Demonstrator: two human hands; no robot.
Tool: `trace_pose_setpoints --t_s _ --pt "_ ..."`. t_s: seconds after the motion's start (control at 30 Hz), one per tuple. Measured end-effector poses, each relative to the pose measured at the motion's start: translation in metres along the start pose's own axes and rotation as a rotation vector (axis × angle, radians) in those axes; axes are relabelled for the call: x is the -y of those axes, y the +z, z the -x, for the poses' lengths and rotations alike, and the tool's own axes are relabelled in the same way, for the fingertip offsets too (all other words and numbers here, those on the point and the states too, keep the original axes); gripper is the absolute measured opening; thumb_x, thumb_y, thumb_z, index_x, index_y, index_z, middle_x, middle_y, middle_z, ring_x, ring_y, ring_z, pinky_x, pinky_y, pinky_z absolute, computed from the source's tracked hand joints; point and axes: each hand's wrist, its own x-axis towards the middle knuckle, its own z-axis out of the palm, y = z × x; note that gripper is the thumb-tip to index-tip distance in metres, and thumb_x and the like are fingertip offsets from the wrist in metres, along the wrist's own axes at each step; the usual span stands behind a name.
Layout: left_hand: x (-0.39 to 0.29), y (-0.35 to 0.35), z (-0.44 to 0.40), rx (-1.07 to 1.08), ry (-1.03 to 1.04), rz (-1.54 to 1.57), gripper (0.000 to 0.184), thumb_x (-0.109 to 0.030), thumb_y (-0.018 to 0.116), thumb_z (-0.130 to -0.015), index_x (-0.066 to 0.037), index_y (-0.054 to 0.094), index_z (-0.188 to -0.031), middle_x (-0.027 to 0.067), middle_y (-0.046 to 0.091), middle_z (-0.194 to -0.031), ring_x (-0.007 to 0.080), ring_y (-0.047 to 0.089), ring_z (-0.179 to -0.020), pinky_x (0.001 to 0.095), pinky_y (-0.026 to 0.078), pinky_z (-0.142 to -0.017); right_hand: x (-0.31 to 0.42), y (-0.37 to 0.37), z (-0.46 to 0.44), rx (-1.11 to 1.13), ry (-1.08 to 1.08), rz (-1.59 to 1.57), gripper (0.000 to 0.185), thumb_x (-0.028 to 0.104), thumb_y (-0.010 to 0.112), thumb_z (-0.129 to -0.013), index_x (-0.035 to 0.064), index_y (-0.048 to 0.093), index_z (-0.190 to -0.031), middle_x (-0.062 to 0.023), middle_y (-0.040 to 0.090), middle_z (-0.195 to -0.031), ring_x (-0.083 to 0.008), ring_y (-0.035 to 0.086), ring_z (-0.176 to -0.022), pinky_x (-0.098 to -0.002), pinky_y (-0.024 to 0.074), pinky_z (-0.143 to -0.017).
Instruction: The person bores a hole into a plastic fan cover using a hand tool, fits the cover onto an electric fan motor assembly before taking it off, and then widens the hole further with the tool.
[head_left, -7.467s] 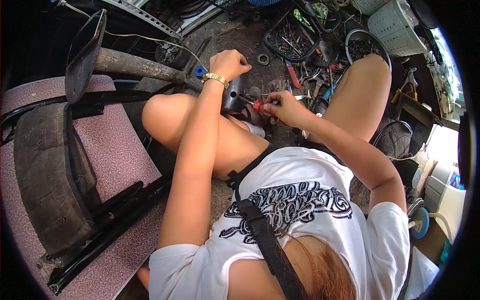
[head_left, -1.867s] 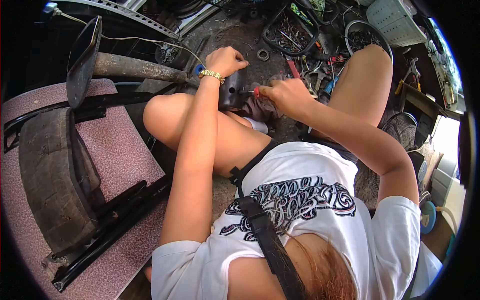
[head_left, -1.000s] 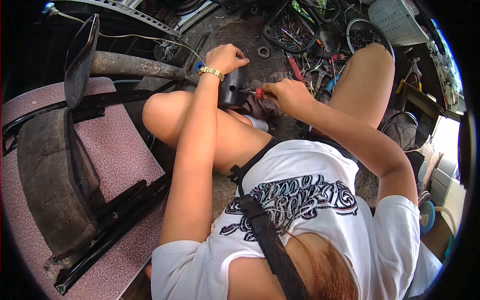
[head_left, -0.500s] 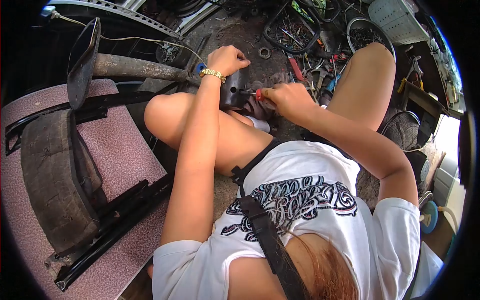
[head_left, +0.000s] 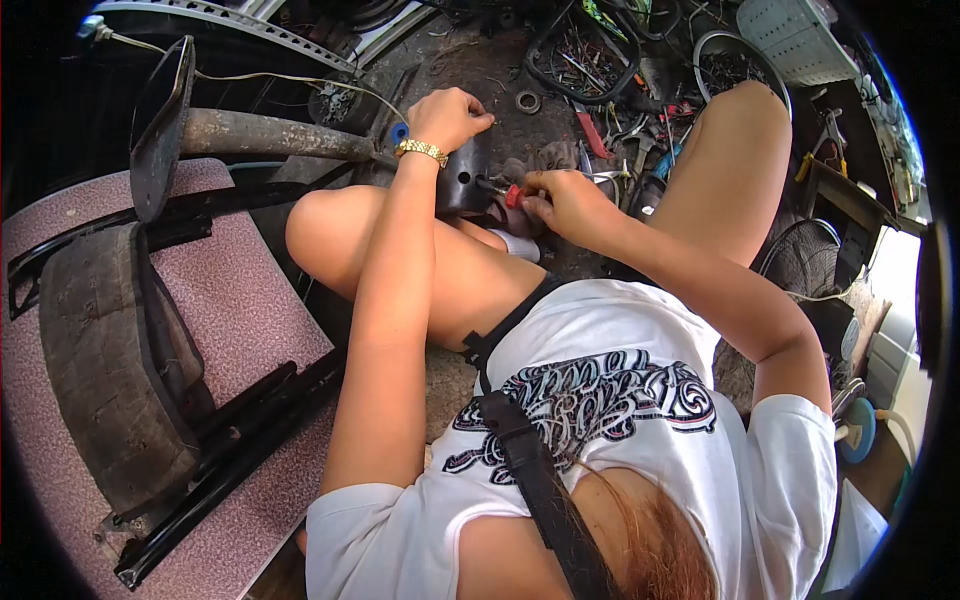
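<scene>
A black cylindrical part (head_left: 462, 188) with a round hole in its side stands between my knees. My left hand (head_left: 447, 120), with a gold watch (head_left: 422, 150) at the wrist, is curled over the top of this part, its fingers bent round the rim. In my right hand (head_left: 562, 203) is a red-handled screwdriver (head_left: 514, 196), and its shaft points left into the side of the black part near the hole. The tip of the screwdriver is hidden. Behind the handle lies a crumpled brown cloth (head_left: 555, 157).
A post with a flat plate (head_left: 270, 135) leans at the left, above a pink speckled board (head_left: 240, 290) carrying a dark curved pad (head_left: 110, 370). Tools, a metal ring (head_left: 528, 102), a black tray of small parts (head_left: 585, 60) and a round bowl (head_left: 738, 70) lie ahead.
My right hand has turned on the screwdriver handle, and its fingers now sit lower and more curled. The left hand keeps its place on the black part.
</scene>
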Motion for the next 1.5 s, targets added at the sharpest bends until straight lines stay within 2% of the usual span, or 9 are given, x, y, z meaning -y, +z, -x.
trace_pose_setpoints --t_s 0.1,0.3,0.37,0.57,0.7,0.87,0.97,1.37,1.5 --pt "-0.002 0.0 0.002 -0.005 0.006 -0.004 0.027 -0.042 0.073 -0.074 -0.019 0.078 -0.088 0.0102 0.073 -0.084 0.0297 0.07 -0.084 0.0404 0.053 -0.077 -0.004 0.005 -0.002 -0.027 -0.039 -0.089 0.022 0.015 0.062 -0.086 0.0022 0.068 -0.103 -0.0223 0.068 -0.089 -0.0406 0.066 -0.085 -0.0455 0.0521 -0.075" --pt "-0.007 -0.001 0.006 -0.017 0.014 -0.023 0.027 -0.041 0.072 -0.074 -0.018 0.078 -0.088 0.0097 0.073 -0.084 0.0299 0.07 -0.084 0.0408 0.053 -0.076 0.008 0.003 0.003 0.122 0.198 -0.322 0.02 0.016 0.063 -0.089 -0.0016 0.066 -0.097 -0.0153 0.069 -0.076 -0.0226 0.065 -0.061 -0.0364 0.0517 -0.059" --pt "-0.008 -0.002 0.008 -0.027 0.021 -0.024 0.027 -0.041 0.072 -0.074 -0.018 0.078 -0.088 0.0095 0.073 -0.084 0.0297 0.07 -0.083 0.0407 0.053 -0.076 0.016 0.0 0.006 0.152 0.301 -0.49 0.019 0.018 0.062 -0.092 -0.0006 0.064 -0.095 -0.0093 0.064 -0.065 -0.0127 0.057 -0.049 -0.0307 0.0443 -0.044" --pt "-0.011 -0.003 0.013 -0.066 0.043 -0.039 0.028 -0.041 0.072 -0.075 -0.018 0.078 -0.089 0.0095 0.072 -0.082 0.029 0.07 -0.081 0.04 0.054 -0.074 0.012 0.011 0.007 0.208 0.431 -0.776 0.02 0.02 0.059 -0.095 0.0007 0.062 -0.097 -0.0068 0.058 -0.058 -0.0108 0.045 -0.036 -0.0278 0.0311 -0.033" --pt "-0.01 -0.003 0.014 -0.083 0.049 -0.043 0.028 -0.042 0.072 -0.075 -0.018 0.078 -0.089 0.0097 0.072 -0.082 0.0287 0.07 -0.08 0.0401 0.054 -0.073 0.015 0.011 0.009 0.181 0.409 -0.695 0.02 0.02 0.059 -0.094 0.0002 0.062 -0.098 -0.0059 0.058 -0.058 -0.011 0.049 -0.041 -0.0283 0.0353 -0.036" --pt "-0.004 -0.002 0.009 -0.08 0.042 -0.023 0.028 -0.041 0.072 -0.075 -0.018 0.078 -0.089 0.01 0.072 -0.082 0.029 0.07 -0.08 0.0399 0.054 -0.073 0.009 0.007 0.006 0.103 0.178 -0.301 0.02 0.017 0.061 -0.09 0.0004 0.066 -0.101 -0.0136 0.065 -0.067 -0.0197 0.063 -0.056 -0.0363 0.0485 -0.052" --pt "-0.005 -0.004 0.01 -0.071 0.028 -0.024 0.028 -0.041 0.072 -0.074 -0.018 0.078 -0.089 0.0103 0.072 -0.082 0.0294 0.07 -0.08 0.0399 0.054 -0.073 0.006 0.007 0.005 0.022 0.041 -0.191 0.021 0.017 0.061 -0.09 0.001 0.067 -0.101 -0.0171 0.067 -0.072 -0.0233 0.065 -0.059 -0.0385 0.0498 -0.057" --pt "-0.011 -0.002 0.015 -0.084 0.022 -0.062 0.027 -0.041 0.073 -0.074 -0.019 0.078 -0.089 0.0106 0.072 -0.083 0.0297 0.069 -0.082 0.0406 0.053 -0.074 0.014 -0.002 0.0 0.217 0.306 -0.375 0.017 0.016 0.062 -0.092 -0.0003 0.063 -0.097 -0.0097 0.064 -0.066 -0.0153 0.061 -0.054 -0.0337 0.0472 -0.046" --pt "-0.011 -0.001 0.013 -0.077 0.024 -0.06 0.027 -0.04 0.073 -0.074 -0.019 0.078 -0.089 0.0106 0.072 -0.084 0.0299 0.069 -0.082 0.0408 0.054 -0.075 0.011 0.002 0.0 0.178 0.272 -0.331 0.019 0.016 0.062 -0.091 -0.0002 0.064 -0.1 -0.0129 0.065 -0.068 -0.0199 0.064 -0.058 -0.0361 0.0504 -0.052"
